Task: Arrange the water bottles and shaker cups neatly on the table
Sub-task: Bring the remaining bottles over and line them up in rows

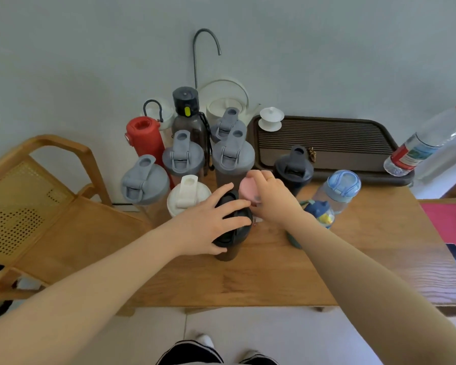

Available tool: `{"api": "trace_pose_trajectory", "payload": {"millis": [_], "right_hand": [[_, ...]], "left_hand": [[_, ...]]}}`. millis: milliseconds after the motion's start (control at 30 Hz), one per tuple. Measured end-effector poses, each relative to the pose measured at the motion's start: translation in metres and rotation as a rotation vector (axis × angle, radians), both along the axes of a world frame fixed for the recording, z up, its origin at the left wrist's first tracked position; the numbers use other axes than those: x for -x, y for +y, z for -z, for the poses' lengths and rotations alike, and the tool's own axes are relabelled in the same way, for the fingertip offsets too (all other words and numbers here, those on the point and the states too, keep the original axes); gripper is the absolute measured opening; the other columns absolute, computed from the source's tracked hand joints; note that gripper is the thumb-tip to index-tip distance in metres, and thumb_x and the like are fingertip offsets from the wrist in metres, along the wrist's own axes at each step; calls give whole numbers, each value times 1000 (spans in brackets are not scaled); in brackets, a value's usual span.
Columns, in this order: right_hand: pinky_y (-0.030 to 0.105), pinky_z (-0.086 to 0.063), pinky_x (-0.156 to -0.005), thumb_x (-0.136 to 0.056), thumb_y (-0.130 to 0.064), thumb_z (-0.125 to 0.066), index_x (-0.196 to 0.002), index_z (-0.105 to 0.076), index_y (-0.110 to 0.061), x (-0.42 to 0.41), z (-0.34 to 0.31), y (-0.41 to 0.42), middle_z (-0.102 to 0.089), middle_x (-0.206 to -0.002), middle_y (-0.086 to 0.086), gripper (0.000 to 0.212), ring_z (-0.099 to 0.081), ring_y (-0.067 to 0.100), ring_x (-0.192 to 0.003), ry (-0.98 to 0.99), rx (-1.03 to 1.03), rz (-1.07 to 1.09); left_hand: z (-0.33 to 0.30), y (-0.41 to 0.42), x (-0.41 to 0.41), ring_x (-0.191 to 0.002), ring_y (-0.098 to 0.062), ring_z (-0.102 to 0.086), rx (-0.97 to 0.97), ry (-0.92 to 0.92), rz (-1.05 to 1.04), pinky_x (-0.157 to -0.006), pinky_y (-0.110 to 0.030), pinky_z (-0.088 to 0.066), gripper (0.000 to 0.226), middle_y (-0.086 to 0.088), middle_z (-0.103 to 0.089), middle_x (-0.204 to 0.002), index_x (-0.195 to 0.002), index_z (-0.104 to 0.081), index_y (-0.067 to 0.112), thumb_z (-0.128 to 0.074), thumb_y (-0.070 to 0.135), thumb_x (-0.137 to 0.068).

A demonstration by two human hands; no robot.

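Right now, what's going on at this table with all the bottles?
A person is tidying drink containers on a wooden table. The left hand is spread over the lid of a black shaker cup near the front, while the right hand grips a pink-lidded cup beside it. Grey-lidded shakers, a white-lidded shaker and a red bottle already stand clustered at the back left. A blue-lidded bottle stands apart to the right.

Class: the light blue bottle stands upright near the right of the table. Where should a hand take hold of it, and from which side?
Grip the light blue bottle around its clear body below the lid, coming from the right: that side is open, while a small dark blue bottle stands close at its near left.
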State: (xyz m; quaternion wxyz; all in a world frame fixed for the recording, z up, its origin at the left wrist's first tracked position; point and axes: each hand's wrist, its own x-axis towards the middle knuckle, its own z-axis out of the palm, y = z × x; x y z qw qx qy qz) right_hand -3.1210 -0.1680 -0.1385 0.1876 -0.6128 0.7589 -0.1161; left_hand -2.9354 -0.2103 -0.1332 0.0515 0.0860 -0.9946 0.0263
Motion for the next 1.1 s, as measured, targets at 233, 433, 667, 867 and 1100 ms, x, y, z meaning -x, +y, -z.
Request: {"api": "trace_pose_trajectory", "payload": {"millis": [233,433,667,867,1100], "right_hand": [[42,-38,-89,-76,-38,-63,-128,-33,-20,30,-6,41,-49,-129,8,63,-55,31,-108,294,-42,190],[39,-36,-97,-78,-39,-62,-135,-32,-24,12,-1,44,-45,-135,4,66,-52,29,-113,280,38,92],[40,-30,-106,-79,-54,-58,-138,-33,-24,25,-6,38,-40,-142,1,71,-39,25,-129,235,75,-37],[50,-29,-109,-75,-47,-68,-144,-19,-29,114,-22,-11,-21,-153,11,87,-25,36,-138,126,-7,161],[47,-48,-94,-63,-33,-80,-137,-15,-38,128,-8,-54,-29,-136,19,98,-51,42,-110,-23,-259,-101]], "left_hand": [[4,-11,21,-118,-40,-51,126,44,20,-92,-45,-46,79,-8,-62,-120,-114,-55,15,-84,43,-46],[17,-18,27,-123,-31,-28,155,157,-67,-103,-57,-17,76,-6,-60,-121,-117,-46,18,-81,35,-52],[14,-17,33,-122,-32,-30,158,142,-188,-107,-56,-24,77,-8,-62,-119,-118,-47,16,-80,36,-51],[1,14,65,-122,-25,-46,93,211,-151,-100,-36,-41,62,-10,-60,-123,-118,-52,8,-69,36,-66],[1,19,106,-116,-33,-48,67,-243,-334,-104,-44,-33,84,-19,-40,-140,-138,-22,19,-69,43,-72]]}}
